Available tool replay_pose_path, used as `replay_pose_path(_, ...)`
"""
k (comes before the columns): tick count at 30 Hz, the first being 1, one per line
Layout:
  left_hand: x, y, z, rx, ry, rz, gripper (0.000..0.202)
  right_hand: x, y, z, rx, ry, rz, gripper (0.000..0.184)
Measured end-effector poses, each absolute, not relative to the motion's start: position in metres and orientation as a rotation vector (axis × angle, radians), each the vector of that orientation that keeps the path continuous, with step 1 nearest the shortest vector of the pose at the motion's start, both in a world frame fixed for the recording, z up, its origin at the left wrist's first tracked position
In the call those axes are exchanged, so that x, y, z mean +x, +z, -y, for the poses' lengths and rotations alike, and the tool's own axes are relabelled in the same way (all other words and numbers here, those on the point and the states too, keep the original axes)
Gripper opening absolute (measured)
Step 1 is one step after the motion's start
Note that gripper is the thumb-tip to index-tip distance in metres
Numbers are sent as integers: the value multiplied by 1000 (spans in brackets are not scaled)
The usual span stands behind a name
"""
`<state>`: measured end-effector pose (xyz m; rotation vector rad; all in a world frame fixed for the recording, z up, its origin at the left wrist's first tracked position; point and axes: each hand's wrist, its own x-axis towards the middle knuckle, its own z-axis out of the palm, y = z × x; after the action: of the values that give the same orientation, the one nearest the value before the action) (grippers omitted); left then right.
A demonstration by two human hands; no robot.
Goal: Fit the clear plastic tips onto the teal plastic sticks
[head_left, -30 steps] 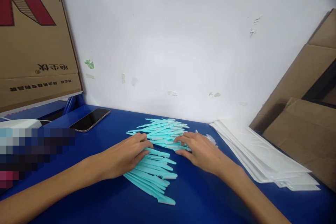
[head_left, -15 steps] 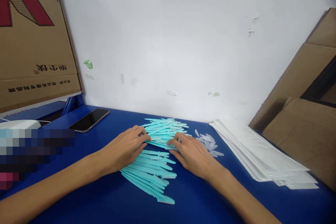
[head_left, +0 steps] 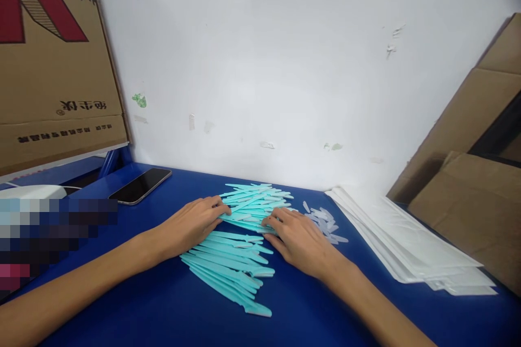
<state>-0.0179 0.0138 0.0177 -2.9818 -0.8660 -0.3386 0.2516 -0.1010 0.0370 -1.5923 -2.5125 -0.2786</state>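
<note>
Turquoise eyebrow razors lie in two groups on the blue table: a jumbled pile (head_left: pixel 256 198) toward the wall and a fanned row (head_left: pixel 228 265) nearer me, blade ends to the right. My left hand (head_left: pixel 195 222) is at the pile's left front edge, fingers closed around the handle end of a razor. At the right front edge, my right hand (head_left: pixel 299 236) has its thumb and fingers bent together at a razor's blade end; its fingers partly hide what they grip. Small clear plastic blade covers (head_left: pixel 323 220) lie scattered just beyond my right hand.
A smartphone (head_left: pixel 140 186) lies at the back left. White plastic bags (head_left: pixel 407 238) are stacked on the right. Cardboard boxes stand at the left (head_left: pixel 61 76) and right (head_left: pixel 459 195), with a white wall (head_left: pixel 260 65) behind the table.
My left hand has shifted slightly left, away from my right hand. The near row's handle ends spread a bit further left. My right hand has hardly moved.
</note>
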Motion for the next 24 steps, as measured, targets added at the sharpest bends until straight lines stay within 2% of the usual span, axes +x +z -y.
replay_pose_path(5, -21, 10, -18, -2944, -386, 850, 43, 254, 40, 104, -1613, -264, 2532, 18)
replay_pose_path(18, -18, 15, -15, -2933, -413, 780, 38, 262, 51, 107, -1686, -219, 2531, 22)
replay_pose_path(24, -20, 18, -12, -2933, -463, 730, 47, 270, 59, 108, -1743, -126, 2517, 25)
